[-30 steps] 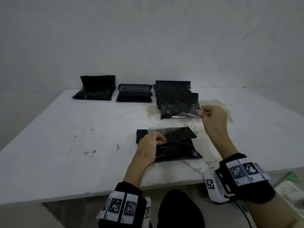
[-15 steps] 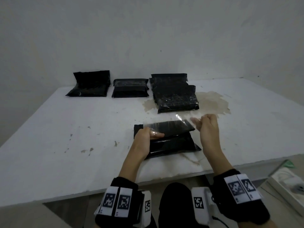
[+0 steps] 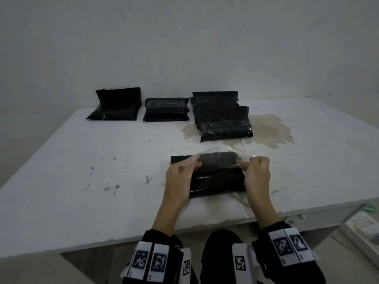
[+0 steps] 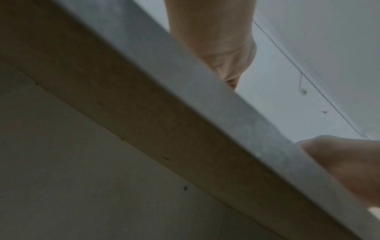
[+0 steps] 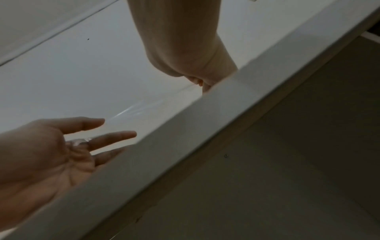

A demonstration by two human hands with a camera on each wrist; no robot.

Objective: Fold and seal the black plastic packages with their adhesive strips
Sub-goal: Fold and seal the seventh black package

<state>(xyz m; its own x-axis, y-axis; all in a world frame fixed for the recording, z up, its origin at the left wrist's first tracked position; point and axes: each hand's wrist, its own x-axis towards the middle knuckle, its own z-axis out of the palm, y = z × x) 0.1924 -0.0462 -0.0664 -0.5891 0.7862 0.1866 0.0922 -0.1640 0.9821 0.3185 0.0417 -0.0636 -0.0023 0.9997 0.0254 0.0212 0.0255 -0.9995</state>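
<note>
— Near the front edge of the white worktop [image 3: 86, 181]: what lies there?

— One black package [image 3: 215, 181], flat, its flap end turned toward the wall. A clear strip [image 3: 217, 160] is stretched across above it.

— State of the hands?

— The left hand [image 3: 180, 181] pinches the strip's left end between thumb and fingers. The right hand [image 3: 256, 175] is curled at the strip's right end, fingers closed on it. Both hands are raised just over the package.

— Do the wrist views confirm?

— Only partly. Both look up from below the worktop's edge; the right wrist view shows a glint of clear film between the hands. Finger contact cannot be told there.

— Other items?

— Two single black packages at the back left [image 3: 115, 107] and back middle [image 3: 166, 109], and a stack of packages [image 3: 221, 119] to the right, resting on a brown stain [image 3: 270, 130].
</note>
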